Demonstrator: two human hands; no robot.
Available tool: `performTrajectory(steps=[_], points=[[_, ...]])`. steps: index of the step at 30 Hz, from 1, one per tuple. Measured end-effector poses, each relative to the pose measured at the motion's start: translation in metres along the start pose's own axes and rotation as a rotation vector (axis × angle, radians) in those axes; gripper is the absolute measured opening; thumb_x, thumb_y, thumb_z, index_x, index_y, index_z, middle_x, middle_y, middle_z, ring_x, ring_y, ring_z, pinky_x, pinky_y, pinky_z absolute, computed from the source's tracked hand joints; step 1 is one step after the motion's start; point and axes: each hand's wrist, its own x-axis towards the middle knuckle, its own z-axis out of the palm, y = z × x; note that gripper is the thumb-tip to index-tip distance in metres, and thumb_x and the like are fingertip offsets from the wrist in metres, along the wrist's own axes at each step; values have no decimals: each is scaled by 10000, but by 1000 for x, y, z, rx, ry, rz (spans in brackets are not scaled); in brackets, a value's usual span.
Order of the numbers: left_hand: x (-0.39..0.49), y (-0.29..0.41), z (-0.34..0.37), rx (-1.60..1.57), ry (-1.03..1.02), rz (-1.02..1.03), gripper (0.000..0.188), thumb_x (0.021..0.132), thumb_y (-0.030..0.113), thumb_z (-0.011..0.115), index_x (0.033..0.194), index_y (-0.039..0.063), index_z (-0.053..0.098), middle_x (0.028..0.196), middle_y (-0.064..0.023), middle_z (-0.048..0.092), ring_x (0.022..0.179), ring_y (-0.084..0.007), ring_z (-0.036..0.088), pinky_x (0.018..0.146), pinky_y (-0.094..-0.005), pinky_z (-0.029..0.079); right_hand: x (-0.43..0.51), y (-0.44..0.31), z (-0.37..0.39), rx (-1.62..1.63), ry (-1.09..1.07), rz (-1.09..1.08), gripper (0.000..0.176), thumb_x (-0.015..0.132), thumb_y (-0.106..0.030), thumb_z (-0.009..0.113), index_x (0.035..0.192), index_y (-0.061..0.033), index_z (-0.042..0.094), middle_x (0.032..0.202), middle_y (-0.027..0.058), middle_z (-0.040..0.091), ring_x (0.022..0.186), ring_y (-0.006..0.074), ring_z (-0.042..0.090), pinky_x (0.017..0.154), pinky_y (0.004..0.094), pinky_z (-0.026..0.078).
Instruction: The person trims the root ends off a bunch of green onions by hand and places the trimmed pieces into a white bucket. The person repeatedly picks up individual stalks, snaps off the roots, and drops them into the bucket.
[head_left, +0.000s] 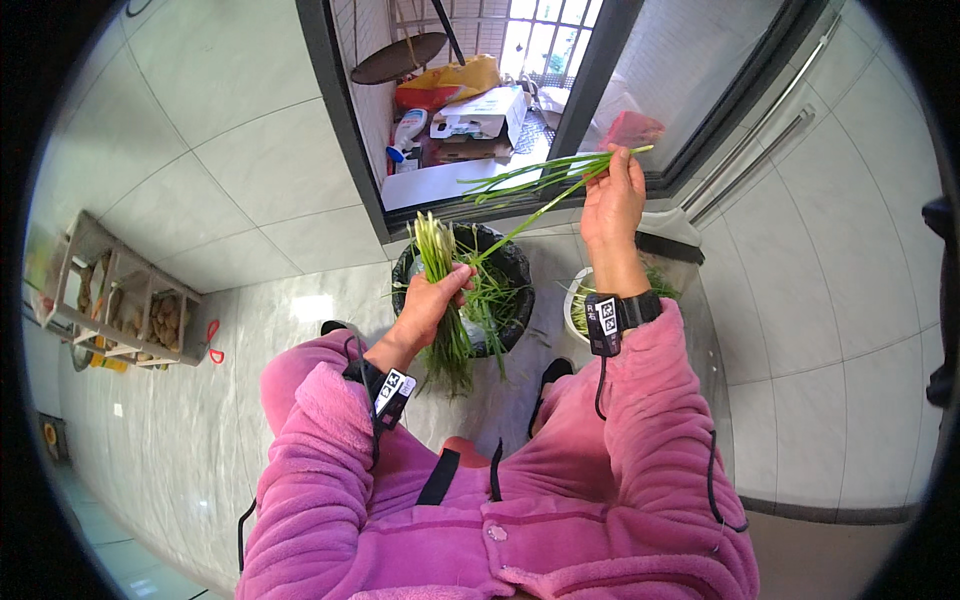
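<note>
My left hand grips a thick bunch of garlic chives, pale stem ends up and green leaves hanging down. It is over the near left side of a bin lined with a black bag. Loose green leaves lie inside the bin. Raised to the upper right, my right hand pinches a few long chive stalks by their pale ends. Their leaves trail left, and one stalk slants down toward the bunch. Below my right wrist stands a white container with more chives, partly hidden by my forearm.
A broom leans against the tiled wall at right. A plastic rack holding root vegetables stands at left, near red-handled scissors on the floor. Behind the bin, a dark-framed window opens onto a ledge with a spray bottle and boxes.
</note>
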Motion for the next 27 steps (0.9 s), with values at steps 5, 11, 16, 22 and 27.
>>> performTrajectory(steps=[5, 11, 16, 22, 27], points=[[9, -2, -13, -296, 203, -230, 246, 907, 253, 653, 1015, 33, 669, 878, -24, 657, 634, -101, 511, 585, -238, 449, -4, 3, 3, 32, -35, -9, 233, 1002, -245, 541, 1083, -28, 561, 913, 32, 575, 810, 122, 549, 710, 287, 465], [7, 11, -4, -73, 317, 119, 407, 904, 243, 656, 1272, 76, 606, 980, 7, 646, 629, -85, 493, 589, -235, 441, -7, 2, 7, 17, -54, 71, 233, 1003, -251, 541, 1077, -31, 564, 865, 27, 575, 777, 121, 545, 704, 287, 463], [7, 19, 4, -24, 213, 173, 455, 884, 225, 689, 1304, 83, 590, 849, 26, 603, 637, -67, 487, 588, -229, 425, -18, 9, 12, -7, -74, 84, 248, 1008, -265, 532, 1076, -29, 565, 860, 21, 573, 756, 108, 528, 683, 278, 447], [8, 18, 13, -43, 248, 102, 289, 874, 223, 705, 1082, 30, 652, 828, 12, 603, 655, -81, 519, 587, -235, 428, -23, 7, 13, -28, -113, 93, 229, 1007, -259, 534, 1066, -41, 574, 901, 22, 581, 791, 114, 537, 724, 284, 455], [20, 5, 5, -182, 327, -51, 189, 849, 207, 696, 944, 47, 667, 825, -27, 633, 622, -111, 523, 582, -259, 436, -18, 3, 5, -138, -43, -34, 213, 1000, -235, 552, 1015, -30, 608, 914, 16, 604, 777, 99, 544, 693, 257, 443]])
